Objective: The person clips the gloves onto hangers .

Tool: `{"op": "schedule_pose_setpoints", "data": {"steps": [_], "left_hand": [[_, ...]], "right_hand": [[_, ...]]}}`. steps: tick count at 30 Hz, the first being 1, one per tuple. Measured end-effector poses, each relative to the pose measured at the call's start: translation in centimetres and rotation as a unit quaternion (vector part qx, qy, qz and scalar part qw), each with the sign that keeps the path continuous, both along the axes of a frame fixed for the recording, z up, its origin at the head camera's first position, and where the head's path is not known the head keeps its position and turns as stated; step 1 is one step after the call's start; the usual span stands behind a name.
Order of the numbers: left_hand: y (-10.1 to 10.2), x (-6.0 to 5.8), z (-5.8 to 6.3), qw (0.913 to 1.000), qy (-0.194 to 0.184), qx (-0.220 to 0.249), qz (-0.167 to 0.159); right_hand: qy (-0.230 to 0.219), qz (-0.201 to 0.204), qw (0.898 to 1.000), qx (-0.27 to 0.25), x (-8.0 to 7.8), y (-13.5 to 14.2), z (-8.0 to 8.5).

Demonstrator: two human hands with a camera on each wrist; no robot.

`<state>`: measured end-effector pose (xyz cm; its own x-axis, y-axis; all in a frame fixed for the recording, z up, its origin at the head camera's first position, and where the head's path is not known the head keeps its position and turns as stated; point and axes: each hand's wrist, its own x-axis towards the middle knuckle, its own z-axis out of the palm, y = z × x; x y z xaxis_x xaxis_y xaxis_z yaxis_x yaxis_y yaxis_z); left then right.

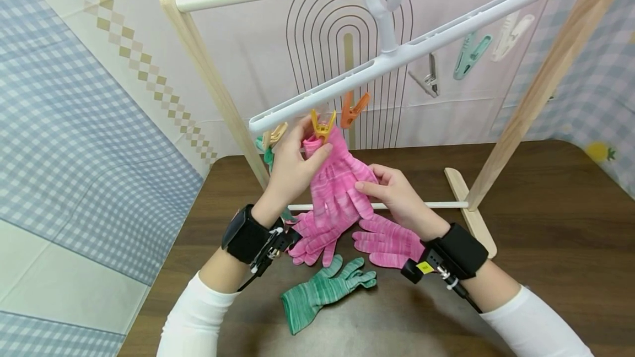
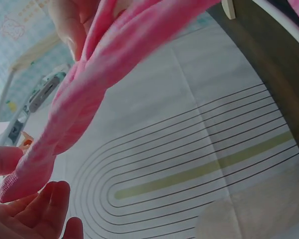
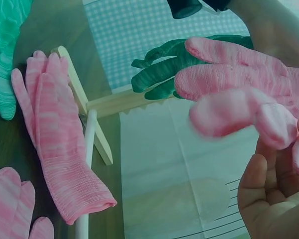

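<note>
Right now both hands are on one pink knit glove (image 1: pixel 342 178), mid-frame in the head view, under the low left half of the white hanger (image 1: pixel 407 55). Left hand (image 1: pixel 290 167) is at the cuff (image 1: pixel 311 146), thumb in front, fingers curled behind. Right hand (image 1: pixel 399 197) pinches a glove finger between thumb and fingertips, lower right of the cuff.

Key relation, my read: cuff vs. yellow clip (image 1: pixel 323 127). Clip sits right at the cuff, mouth down; can't tell if it actually bites the knit. Left hand is clearly the nearer one to it. Glove's long axis drops from the cuff at top, slanting toward lower right, glove fingers hanging down.

Relative to the hands: glove lies right of the left hand, left of the right hand, strung between them.

Nearby: orange clip (image 1: pixel 353 111) just right of the yellow one. On the surface (image 1: pixel 560 252) below, two loose pink gloves (image 1: pixel 389 241) plus a green glove (image 1: pixel 322 293), lower centre of frame.
</note>
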<state>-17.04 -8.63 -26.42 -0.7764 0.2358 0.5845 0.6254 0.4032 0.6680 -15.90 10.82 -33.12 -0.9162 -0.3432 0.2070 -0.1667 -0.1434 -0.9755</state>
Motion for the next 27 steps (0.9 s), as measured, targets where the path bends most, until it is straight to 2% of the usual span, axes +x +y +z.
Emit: {"op": "schedule_pose_setpoints", "data": {"steps": [4, 10, 18, 27], "left_hand": [[-0.4, -0.1, -0.7, 0.9998, -0.018, -0.003, -0.003], [-0.8, 0.0, -1.6, 0.9978, -0.067, -0.003, -0.004], [-1.1, 0.0, -2.9, 0.9976, -0.068, 0.002, -0.013], [-1.1, 0.2, -4.1, 0.9964, -0.084, -0.001, -0.011]], "right_hand": [[-0.002, 0.003, 1.000, 0.007, 0.0, 0.2, -0.2], [-0.008, 0.003, 1.000, 0.009, 0.0, 0.3, -0.5], [-0.010, 0.005, 1.000, 0.000, 0.1, 0.4, -0.8], [-0.016, 0.005, 1.000, 0.012, 0.0, 0.5, -1.2]]}}
